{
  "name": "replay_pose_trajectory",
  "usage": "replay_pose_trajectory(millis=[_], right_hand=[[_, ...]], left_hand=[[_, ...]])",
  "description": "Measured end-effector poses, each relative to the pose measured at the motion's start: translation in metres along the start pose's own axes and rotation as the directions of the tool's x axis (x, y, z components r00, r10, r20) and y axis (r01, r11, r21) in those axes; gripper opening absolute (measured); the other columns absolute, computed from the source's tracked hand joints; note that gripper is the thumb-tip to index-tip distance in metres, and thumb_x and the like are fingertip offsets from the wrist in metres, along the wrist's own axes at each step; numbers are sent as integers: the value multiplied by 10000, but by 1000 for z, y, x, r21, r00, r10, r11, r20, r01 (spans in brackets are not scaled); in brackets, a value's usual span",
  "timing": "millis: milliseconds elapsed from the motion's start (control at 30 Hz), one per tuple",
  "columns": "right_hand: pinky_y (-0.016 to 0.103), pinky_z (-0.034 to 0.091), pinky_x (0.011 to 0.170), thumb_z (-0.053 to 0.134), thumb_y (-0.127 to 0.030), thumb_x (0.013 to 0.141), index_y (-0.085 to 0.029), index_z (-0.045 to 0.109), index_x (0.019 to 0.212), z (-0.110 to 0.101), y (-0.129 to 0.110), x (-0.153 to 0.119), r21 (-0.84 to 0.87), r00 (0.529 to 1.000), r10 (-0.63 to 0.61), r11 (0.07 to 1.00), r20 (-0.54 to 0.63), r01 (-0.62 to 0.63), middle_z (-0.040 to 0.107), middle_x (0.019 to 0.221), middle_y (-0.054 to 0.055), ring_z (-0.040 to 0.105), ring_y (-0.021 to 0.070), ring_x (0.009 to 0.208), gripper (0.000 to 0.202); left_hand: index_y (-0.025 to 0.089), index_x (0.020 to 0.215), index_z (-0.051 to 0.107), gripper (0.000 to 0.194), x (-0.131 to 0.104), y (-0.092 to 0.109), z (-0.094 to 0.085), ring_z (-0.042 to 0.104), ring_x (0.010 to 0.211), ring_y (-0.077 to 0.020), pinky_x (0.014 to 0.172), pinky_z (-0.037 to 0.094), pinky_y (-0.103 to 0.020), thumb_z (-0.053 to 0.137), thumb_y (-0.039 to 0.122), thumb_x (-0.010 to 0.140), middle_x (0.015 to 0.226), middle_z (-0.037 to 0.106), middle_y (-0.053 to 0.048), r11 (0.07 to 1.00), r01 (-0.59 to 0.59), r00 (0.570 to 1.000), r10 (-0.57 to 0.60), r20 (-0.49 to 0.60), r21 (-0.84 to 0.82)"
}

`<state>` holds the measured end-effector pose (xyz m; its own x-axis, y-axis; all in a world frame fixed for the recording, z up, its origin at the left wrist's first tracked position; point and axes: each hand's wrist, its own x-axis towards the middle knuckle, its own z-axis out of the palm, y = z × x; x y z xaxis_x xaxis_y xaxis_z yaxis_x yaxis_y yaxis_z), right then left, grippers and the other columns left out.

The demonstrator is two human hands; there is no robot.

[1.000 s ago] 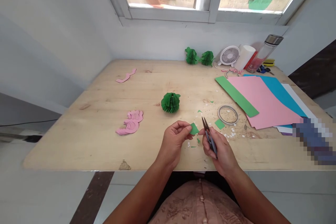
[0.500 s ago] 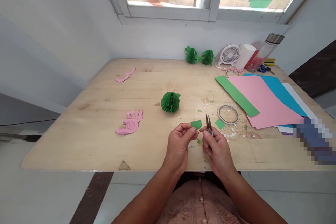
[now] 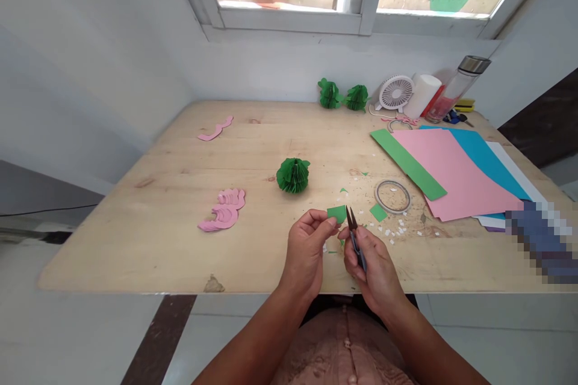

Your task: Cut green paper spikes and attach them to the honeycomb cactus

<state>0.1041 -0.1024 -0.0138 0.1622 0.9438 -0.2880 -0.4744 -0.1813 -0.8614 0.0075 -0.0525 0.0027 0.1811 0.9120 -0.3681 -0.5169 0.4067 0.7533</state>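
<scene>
Between the thumb and fingers of my left hand (image 3: 311, 240) is a small piece of green paper (image 3: 336, 213). My right hand (image 3: 372, 258) grips a pair of small scissors (image 3: 354, 234), whose dark blades point up and slightly left, beside the paper's right edge. A second green paper piece (image 3: 378, 212) lies flat just right of the blades. Beyond my left hand sits a pleated dark green paper ball (image 3: 293, 175). White and green scraps are scattered around my right hand.
A roll of tape (image 3: 392, 197) lies right of centre, near stacked sheets of pink paper (image 3: 460, 174) and a green strip (image 3: 409, 165). Pink paper cut-outs (image 3: 221, 210) lie at left. Along the wall stand two green paper shapes (image 3: 329, 94), a small fan (image 3: 395, 94) and a bottle (image 3: 458, 89).
My right hand has turned the scissors leftward, bringing the blades close to the green paper's right edge. My left hand has barely moved and keeps its hold.
</scene>
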Motion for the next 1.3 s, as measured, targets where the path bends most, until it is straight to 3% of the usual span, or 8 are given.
replay_pose_trajectory(millis=[1300], right_hand=[[212,143,381,569,-539,820,-177,574,728,4,4,0,11,997,-28,1000,-66,28,356,469,-82,201,67,406,374]], left_hand=[[156,724,578,181,-6,2,7,614,665,-123,725,472,-263,737,213,661,668,649,2,999,13,999,-12,36,-32]])
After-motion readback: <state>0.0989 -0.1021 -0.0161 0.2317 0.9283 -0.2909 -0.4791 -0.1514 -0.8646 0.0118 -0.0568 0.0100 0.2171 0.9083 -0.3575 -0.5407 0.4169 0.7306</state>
